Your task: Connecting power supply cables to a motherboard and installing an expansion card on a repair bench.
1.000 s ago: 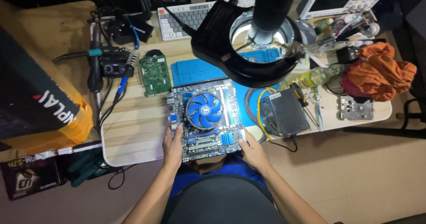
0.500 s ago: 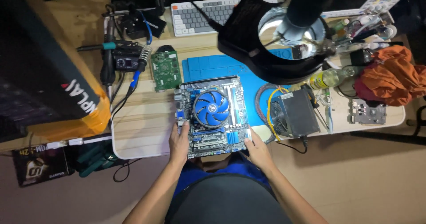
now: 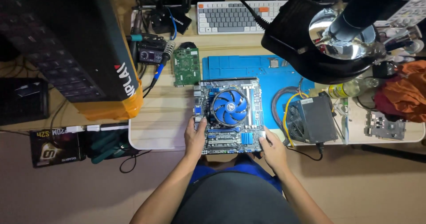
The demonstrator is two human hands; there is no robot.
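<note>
A person seated at a cluttered wooden workbench (image 3: 159,126) grips a computer motherboard (image 3: 230,116) by its near corners, the left hand (image 3: 195,137) clamped on the lower-left edge and the right hand (image 3: 271,149) on the lower-right edge, the two hands set well apart. The board lies directly ahead of both hands, its long axis running away from the body, half over a blue repair mat (image 3: 239,66), with a blue cooling fan (image 3: 229,107) at its centre. Neither hand is clearly the nearer. A power supply (image 3: 310,119) sits just beside the right hand, a small green circuit board (image 3: 186,67) beyond the left, and a keyboard (image 3: 237,16) at the far edge.
</note>
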